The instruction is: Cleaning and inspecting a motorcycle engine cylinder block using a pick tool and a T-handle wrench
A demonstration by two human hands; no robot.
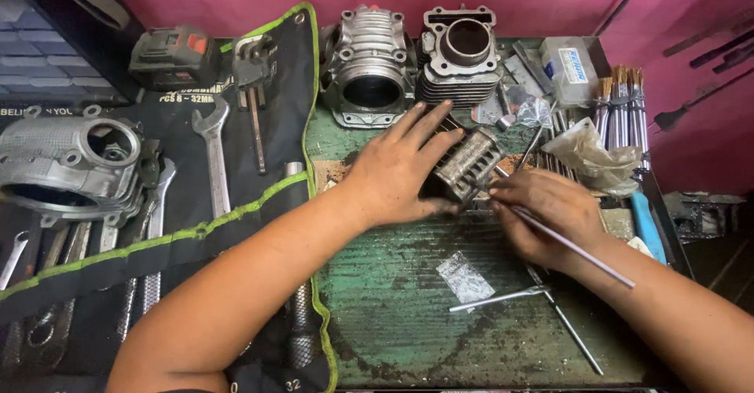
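On the bench, two hands (471,189) hold one finned cylinder (467,164).

Open green worktop (393,299) lies toward the near edge. Two engine cylinders (416,59) block the rear; a tool roll (259,149) bounds the left.

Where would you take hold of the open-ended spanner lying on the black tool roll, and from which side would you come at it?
Grip the spanner at mid-shank, coming straight down from above. It lies flat on the tool roll, jaw end towards the wall, and its long, straight shank looks bare there. A hex-key set lies close on its right, so pinch across the narrow shank rather than sweeping in sideways.
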